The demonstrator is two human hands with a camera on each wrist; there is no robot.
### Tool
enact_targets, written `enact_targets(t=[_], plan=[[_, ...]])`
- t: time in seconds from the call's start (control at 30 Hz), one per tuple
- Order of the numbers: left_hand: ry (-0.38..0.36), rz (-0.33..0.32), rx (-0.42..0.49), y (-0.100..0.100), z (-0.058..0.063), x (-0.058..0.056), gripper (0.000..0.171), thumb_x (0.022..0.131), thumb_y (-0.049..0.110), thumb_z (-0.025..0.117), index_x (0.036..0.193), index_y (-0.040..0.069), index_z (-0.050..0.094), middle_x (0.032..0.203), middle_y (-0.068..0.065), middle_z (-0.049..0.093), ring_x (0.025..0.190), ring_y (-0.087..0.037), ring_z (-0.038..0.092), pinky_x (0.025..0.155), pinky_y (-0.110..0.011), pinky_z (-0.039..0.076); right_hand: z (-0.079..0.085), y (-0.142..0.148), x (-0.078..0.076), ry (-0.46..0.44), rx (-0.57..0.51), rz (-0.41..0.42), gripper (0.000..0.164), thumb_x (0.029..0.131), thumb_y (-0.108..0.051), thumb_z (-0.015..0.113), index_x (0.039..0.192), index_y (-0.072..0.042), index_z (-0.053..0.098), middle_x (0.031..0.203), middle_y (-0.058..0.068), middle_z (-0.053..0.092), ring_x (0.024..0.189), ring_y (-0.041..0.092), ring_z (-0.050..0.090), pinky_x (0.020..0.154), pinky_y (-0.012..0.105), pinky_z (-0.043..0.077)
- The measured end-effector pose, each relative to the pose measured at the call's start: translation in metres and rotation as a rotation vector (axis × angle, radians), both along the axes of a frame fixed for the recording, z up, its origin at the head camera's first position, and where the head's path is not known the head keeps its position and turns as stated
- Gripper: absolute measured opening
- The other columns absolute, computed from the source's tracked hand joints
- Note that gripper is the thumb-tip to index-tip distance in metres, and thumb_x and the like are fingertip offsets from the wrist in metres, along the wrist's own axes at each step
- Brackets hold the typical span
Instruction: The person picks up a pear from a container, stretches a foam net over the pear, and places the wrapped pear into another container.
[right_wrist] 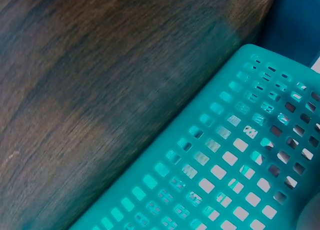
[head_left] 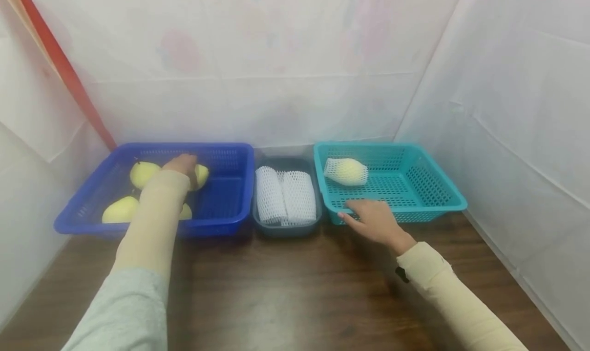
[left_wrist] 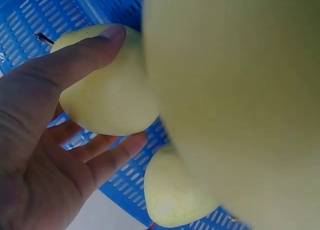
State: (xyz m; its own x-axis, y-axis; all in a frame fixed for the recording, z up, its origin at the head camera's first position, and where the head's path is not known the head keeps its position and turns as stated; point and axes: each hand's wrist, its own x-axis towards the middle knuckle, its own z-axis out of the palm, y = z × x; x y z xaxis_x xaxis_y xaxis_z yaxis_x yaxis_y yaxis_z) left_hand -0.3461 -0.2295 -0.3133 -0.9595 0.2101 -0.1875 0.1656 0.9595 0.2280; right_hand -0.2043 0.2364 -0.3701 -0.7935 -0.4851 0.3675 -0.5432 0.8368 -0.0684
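Note:
My left hand [head_left: 181,165] reaches into the blue basket [head_left: 247,187] and grips a yellow-green pear [left_wrist: 107,92]. In the left wrist view, the thumb lies over the pear's top and the fingers curl beneath it. Other pears [head_left: 121,210] lie around that hand, some partly behind the sleeve. A large blurred yellow surface [left_wrist: 240,89] fills that view's right side. My right hand [head_left: 374,219] is at the front-left rim of the teal basket [head_left: 435,200], its fingers loosely bent and holding no fruit. Inside that basket sits a pear in a white foam net [head_left: 348,171].
Between the baskets stands a dark grey tub [head_left: 286,232] with white foam net sleeves [head_left: 299,194] in it. The wooden table [head_left: 276,289] runs in front of all three containers. White sheeting [head_left: 286,95] rises behind them and at both sides.

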Motion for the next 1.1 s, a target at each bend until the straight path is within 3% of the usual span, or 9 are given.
enact_targets(t=[0.1,0.2,0.43,0.57,0.7,0.77,0.9,1.1], plan=[[0.012,0.004,0.022,-0.004,-0.005,-0.001,0.079,0.070,0.003,0.077,0.135,-0.013,0.036,0.135,-0.040,0.034,0.121,-0.057,0.033,0.097,-0.066,0.030,-0.001,-0.002,0.002,0.010,-0.009,0.006,0.031,0.094,-0.040,0.055,0.074,-0.019,0.045,0.057,-0.007,0.035,0.051,0.010,0.033,0.044,0.027,0.022],[0.001,0.009,0.042,-0.005,-0.001,0.000,0.077,0.069,0.003,0.077,0.134,-0.012,0.038,0.135,-0.039,0.036,0.121,-0.056,0.035,0.096,-0.066,0.031,-0.002,-0.004,0.002,0.015,-0.013,0.007,0.031,0.094,-0.039,0.056,0.073,-0.019,0.045,0.057,-0.007,0.035,0.051,0.010,0.033,0.043,0.027,0.022],[0.017,-0.029,0.090,-0.002,0.018,0.004,0.066,0.068,0.004,0.078,0.124,-0.011,0.047,0.120,-0.034,0.050,0.106,-0.051,0.049,0.085,-0.063,0.042,-0.001,-0.005,0.002,0.022,0.001,0.013,0.031,0.094,-0.040,0.056,0.073,-0.019,0.045,0.057,-0.007,0.035,0.051,0.010,0.033,0.044,0.026,0.023],[0.051,-0.097,0.149,0.001,0.029,-0.005,0.056,0.067,0.009,0.079,0.112,-0.011,0.052,0.102,-0.027,0.057,0.087,-0.041,0.056,0.071,-0.053,0.049,0.000,-0.002,0.001,0.027,0.016,0.003,0.031,0.094,-0.042,0.054,0.074,-0.020,0.047,0.058,-0.008,0.036,0.052,0.010,0.035,0.043,0.026,0.024],[0.143,-0.211,0.216,0.006,0.042,-0.010,0.060,0.064,0.012,0.083,0.112,-0.012,0.057,0.097,-0.024,0.062,0.083,-0.036,0.058,0.074,-0.051,0.049,0.000,-0.002,-0.002,0.026,0.022,0.002,0.029,0.094,-0.041,0.055,0.075,-0.020,0.048,0.057,-0.009,0.038,0.052,0.010,0.036,0.042,0.027,0.025],[0.184,-0.239,0.264,0.010,0.050,-0.005,0.055,0.064,0.013,0.084,0.109,-0.009,0.061,0.094,-0.021,0.063,0.081,-0.034,0.057,0.075,-0.050,0.048,0.000,-0.002,-0.003,0.028,0.018,0.005,0.029,0.093,-0.040,0.056,0.074,-0.020,0.048,0.057,-0.008,0.038,0.051,0.010,0.036,0.042,0.027,0.025],[0.187,-0.246,0.338,0.016,0.068,0.011,0.054,0.070,0.021,0.085,0.112,-0.003,0.063,0.097,-0.017,0.064,0.082,-0.030,0.055,0.073,-0.044,0.045,0.000,-0.001,-0.006,0.039,0.024,0.002,0.030,0.094,-0.042,0.054,0.075,-0.019,0.050,0.057,-0.008,0.041,0.051,0.011,0.038,0.042,0.027,0.026],[0.200,-0.225,0.404,0.020,0.082,0.034,0.069,0.070,0.035,0.085,0.125,0.003,0.059,0.113,-0.018,0.063,0.098,-0.033,0.058,0.079,-0.046,0.046,0.004,-0.001,-0.011,0.017,0.032,-0.007,0.032,0.095,-0.044,0.052,0.074,-0.019,0.048,0.057,-0.007,0.039,0.051,0.011,0.037,0.042,0.028,0.026]])
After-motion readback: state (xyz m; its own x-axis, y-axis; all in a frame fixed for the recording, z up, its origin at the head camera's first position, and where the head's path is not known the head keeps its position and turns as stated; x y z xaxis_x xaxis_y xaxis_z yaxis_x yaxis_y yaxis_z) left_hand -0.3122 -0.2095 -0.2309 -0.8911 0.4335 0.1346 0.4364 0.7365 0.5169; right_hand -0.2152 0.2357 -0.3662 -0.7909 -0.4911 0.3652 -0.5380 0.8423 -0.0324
